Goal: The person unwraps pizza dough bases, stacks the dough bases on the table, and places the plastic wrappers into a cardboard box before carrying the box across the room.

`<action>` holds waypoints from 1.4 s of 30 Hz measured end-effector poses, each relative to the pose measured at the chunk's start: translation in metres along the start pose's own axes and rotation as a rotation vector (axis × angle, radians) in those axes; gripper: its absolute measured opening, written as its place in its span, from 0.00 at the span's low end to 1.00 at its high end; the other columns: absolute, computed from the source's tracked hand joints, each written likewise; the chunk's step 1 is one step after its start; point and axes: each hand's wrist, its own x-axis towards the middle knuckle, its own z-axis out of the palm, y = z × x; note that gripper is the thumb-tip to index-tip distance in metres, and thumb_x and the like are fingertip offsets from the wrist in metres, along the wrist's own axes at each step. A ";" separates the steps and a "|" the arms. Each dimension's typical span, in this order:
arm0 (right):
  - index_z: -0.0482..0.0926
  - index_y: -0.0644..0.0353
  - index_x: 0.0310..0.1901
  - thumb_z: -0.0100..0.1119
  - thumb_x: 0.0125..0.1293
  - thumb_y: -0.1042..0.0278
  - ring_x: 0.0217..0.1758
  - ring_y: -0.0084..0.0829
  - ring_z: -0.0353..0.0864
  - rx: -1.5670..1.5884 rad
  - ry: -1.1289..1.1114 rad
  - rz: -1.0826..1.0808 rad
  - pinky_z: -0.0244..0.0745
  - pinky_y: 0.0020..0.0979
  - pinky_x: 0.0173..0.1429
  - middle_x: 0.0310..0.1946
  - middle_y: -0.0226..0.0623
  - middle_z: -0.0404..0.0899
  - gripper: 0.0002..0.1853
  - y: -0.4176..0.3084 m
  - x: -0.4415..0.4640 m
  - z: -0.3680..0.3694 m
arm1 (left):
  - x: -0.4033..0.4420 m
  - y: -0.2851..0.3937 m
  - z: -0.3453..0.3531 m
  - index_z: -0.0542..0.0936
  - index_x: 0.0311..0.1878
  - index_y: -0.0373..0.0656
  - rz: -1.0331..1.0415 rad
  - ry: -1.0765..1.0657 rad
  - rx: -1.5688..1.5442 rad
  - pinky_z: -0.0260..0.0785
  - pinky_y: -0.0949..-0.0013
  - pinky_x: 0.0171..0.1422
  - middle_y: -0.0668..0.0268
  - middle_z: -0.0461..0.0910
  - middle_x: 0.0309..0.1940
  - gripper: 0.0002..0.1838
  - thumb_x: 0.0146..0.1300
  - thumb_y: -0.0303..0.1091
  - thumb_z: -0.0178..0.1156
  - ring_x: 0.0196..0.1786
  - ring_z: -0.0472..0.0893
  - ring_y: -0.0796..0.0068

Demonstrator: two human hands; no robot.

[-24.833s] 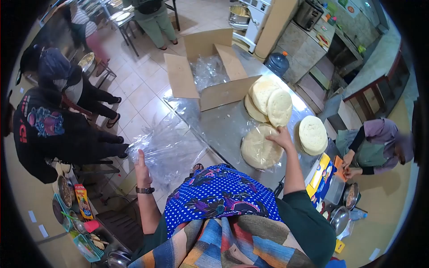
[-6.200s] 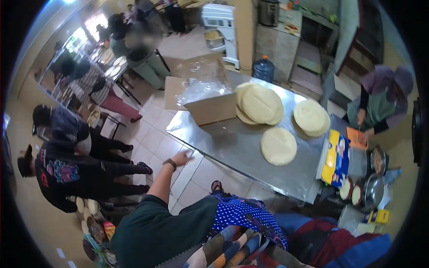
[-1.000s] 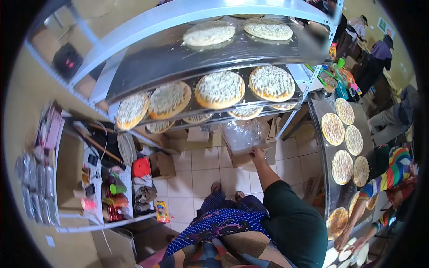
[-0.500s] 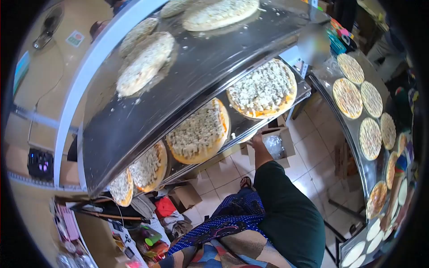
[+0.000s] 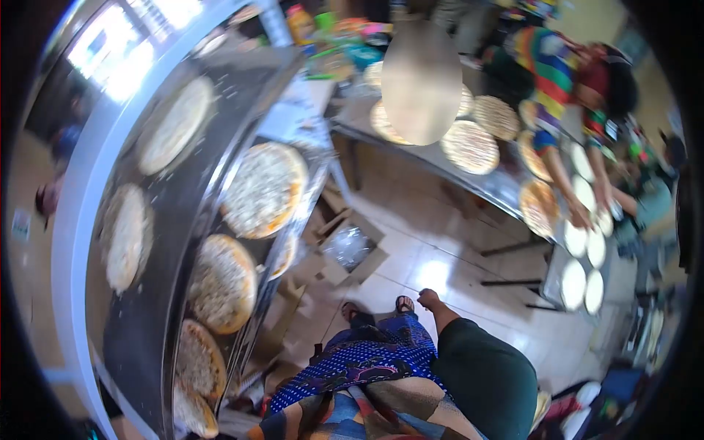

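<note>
My right hand (image 5: 430,298) hangs over the tiled floor in front of my body, at the end of a dark green sleeve. Its fingers look curled, with nothing visible in them, and it is apart from the trays. Left of it is a metal rack with several cheese-topped pizzas, including an upper one (image 5: 265,191), a darker one (image 5: 222,284) and another (image 5: 199,358) below. The edge of one more pizza (image 5: 284,257) shows under that tray. On the top tray (image 5: 192,158) lie two pale pizzas. My left hand is out of view.
A long table (image 5: 506,192) at the right bears several topped pizzas and plain dough rounds (image 5: 573,284). A co-worker's hands (image 5: 583,213) reach over the rounds. An open cardboard box (image 5: 359,253) with clear plastic stands on the floor between rack and table.
The view has swung right, so the rack sits further left and more of the table shows. My right hand has come away from the rack's edge and a pizza beneath it.
</note>
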 end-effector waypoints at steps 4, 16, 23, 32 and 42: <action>0.77 0.60 0.54 0.64 0.57 0.71 0.28 0.30 0.83 0.684 0.311 0.083 0.81 0.32 0.29 0.30 0.41 0.82 0.21 0.064 -0.047 -0.033 | 0.084 0.001 0.000 0.78 0.43 0.39 0.264 -0.013 0.073 0.73 0.63 0.44 0.63 0.77 0.39 0.18 0.67 0.47 0.55 0.40 0.78 0.69; 0.78 0.58 0.53 0.63 0.56 0.68 0.30 0.29 0.83 0.690 0.301 0.097 0.80 0.31 0.29 0.34 0.39 0.83 0.20 0.319 -0.189 0.001 | 0.290 0.189 0.036 0.79 0.44 0.41 0.031 -0.382 -0.933 0.70 0.75 0.45 0.69 0.78 0.35 0.16 0.69 0.46 0.55 0.40 0.75 0.82; 0.77 0.60 0.46 0.56 0.57 0.78 0.24 0.34 0.80 1.559 0.791 0.686 0.74 0.34 0.22 0.31 0.39 0.80 0.14 0.497 -0.276 0.071 | 0.391 0.373 -0.021 0.77 0.57 0.39 0.098 -0.524 -0.702 0.71 0.75 0.50 0.67 0.82 0.40 0.20 0.69 0.43 0.57 0.40 0.79 0.80; 0.77 0.59 0.47 0.63 0.56 0.72 0.27 0.32 0.81 1.796 0.823 0.803 0.78 0.34 0.27 0.32 0.38 0.79 0.15 0.489 -0.323 0.109 | 0.482 0.742 -0.081 0.82 0.41 0.37 0.554 -0.884 -0.336 0.73 0.76 0.44 0.66 0.84 0.31 0.09 0.64 0.34 0.63 0.36 0.81 0.80; 0.84 0.62 0.26 0.45 0.69 0.40 0.24 0.34 0.84 1.557 0.659 0.888 0.79 0.36 0.40 0.22 0.42 0.83 0.31 0.545 -0.362 0.104 | 0.446 1.069 -0.011 0.79 0.31 0.40 1.046 -0.982 -0.274 0.65 0.80 0.33 0.77 0.75 0.21 0.08 0.62 0.32 0.66 0.27 0.71 0.89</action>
